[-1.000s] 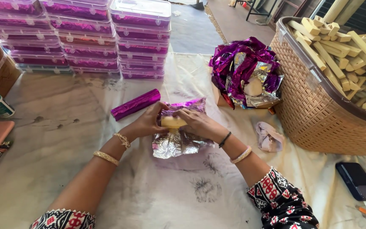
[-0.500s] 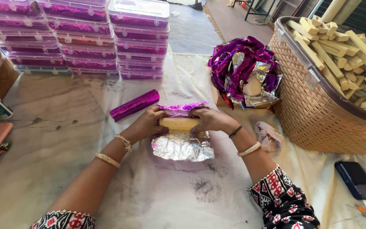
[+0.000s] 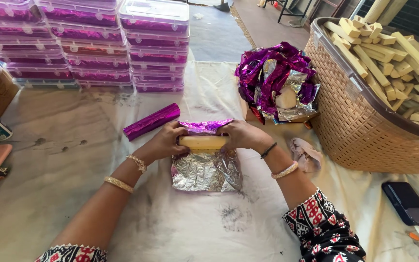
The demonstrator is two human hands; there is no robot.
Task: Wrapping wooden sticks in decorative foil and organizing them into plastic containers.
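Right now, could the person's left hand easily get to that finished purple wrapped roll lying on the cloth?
Probably yes. The purple wrapped roll lies just beside the left hand, with only bare cloth between them. But that hand is busy holding one end of the pale bar on the foil sheet.

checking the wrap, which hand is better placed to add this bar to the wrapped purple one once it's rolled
Left, probably. The left hand grips the pale bar on the foil sheet, and the wrapped purple roll lies just beyond it; the right hand is farther away.
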